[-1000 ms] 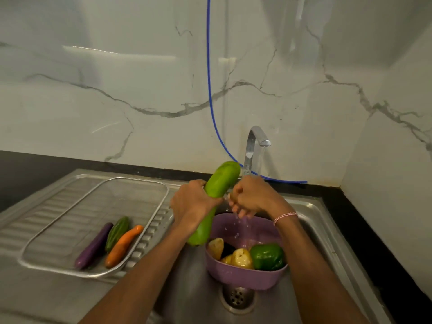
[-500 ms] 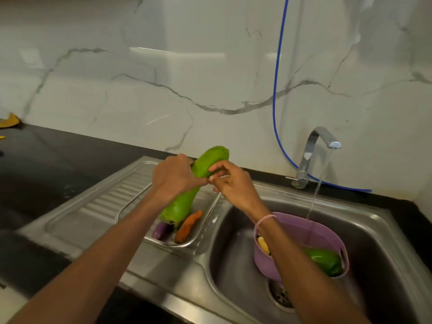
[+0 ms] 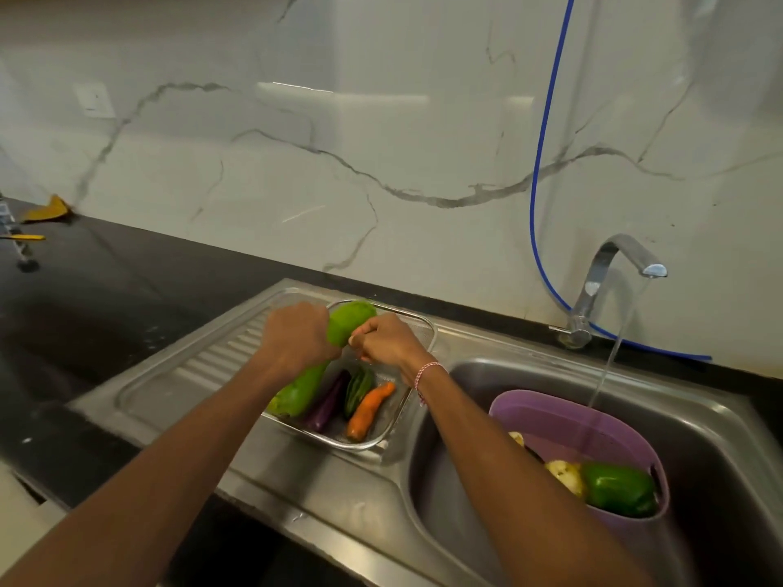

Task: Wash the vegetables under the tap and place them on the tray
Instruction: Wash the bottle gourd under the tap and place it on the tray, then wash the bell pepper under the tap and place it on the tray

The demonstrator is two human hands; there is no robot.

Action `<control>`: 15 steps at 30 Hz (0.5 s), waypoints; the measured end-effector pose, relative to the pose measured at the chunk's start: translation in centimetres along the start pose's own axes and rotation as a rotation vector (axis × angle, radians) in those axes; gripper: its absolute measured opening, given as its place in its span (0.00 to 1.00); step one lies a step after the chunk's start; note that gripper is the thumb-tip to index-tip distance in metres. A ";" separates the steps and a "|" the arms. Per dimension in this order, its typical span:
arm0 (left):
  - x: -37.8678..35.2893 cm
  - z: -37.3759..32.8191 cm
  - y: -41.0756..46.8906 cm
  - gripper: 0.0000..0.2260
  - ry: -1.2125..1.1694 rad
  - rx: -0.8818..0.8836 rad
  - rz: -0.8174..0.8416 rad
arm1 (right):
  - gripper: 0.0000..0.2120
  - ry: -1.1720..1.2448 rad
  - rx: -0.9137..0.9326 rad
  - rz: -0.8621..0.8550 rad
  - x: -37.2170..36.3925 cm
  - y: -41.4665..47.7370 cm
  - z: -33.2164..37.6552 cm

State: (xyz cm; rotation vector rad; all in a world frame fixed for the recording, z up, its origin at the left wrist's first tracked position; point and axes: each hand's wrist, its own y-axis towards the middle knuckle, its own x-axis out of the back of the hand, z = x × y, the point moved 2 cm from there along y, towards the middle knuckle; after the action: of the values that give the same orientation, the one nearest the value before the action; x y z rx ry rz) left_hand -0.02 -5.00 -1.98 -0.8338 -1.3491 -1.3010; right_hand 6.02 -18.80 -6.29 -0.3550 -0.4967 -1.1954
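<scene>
Gourd [image 3: 303, 389], long and pale green, slants over the left side of the tray [image 3: 428, 329]. Its near end is low by the tray's near-left rim and its far end is raised over the far rim. The left hand [image 3: 296, 337] grasps it around the middle, fingers wrapped over it. The right hand [image 3: 387, 343], with a red-and-white band [image 3: 428, 372] at the wrist, has curled fingers against the gourd's right side near the far end; whether it grips or only touches, I cannot tell.

In the tray, just right of the gourd, lie an eggplant [image 3: 328, 403], a ridged green vegetable [image 3: 358, 389] and a carrot [image 3: 369, 410], side by side. The tray rests on the steel drainboard [image 3: 199, 366], which is set in a black tabletop [image 3: 106, 298].

To the right is the sink [image 3: 445, 480], holding a purple basket [image 3: 551, 417] with a green pepper [image 3: 616, 490] and a potato [image 3: 565, 474] inside. Water [image 3: 610, 358] runs from the tap [image 3: 610, 264] into the basket. A blue hose [image 3: 540, 163] hangs down the marble wall behind the tap.
</scene>
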 end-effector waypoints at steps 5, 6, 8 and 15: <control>-0.6 -0.9 -1.2 0.24 0.128 -0.012 -0.101 | 0.09 -0.269 0.091 0.082 -0.7 0.0 0.5; -0.6 -1.1 -1.3 0.23 0.145 -0.019 -0.113 | 0.10 -0.315 0.107 0.092 -0.6 0.0 0.6; -0.5 -1.2 -1.4 0.22 0.151 -0.018 -0.117 | 0.10 -0.365 0.128 0.104 -0.2 -0.1 0.7; -0.1 -2.5 -2.0 0.18 0.012 -0.010 -0.082 | 0.12 -0.297 0.263 0.011 5.3 -3.0 0.2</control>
State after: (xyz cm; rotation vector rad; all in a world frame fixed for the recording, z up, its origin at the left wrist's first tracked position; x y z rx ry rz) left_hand -1.43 -7.77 -2.86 -0.7834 -1.3813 -1.3745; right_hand 4.59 -23.87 -3.21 -0.3091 -0.8984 -1.0551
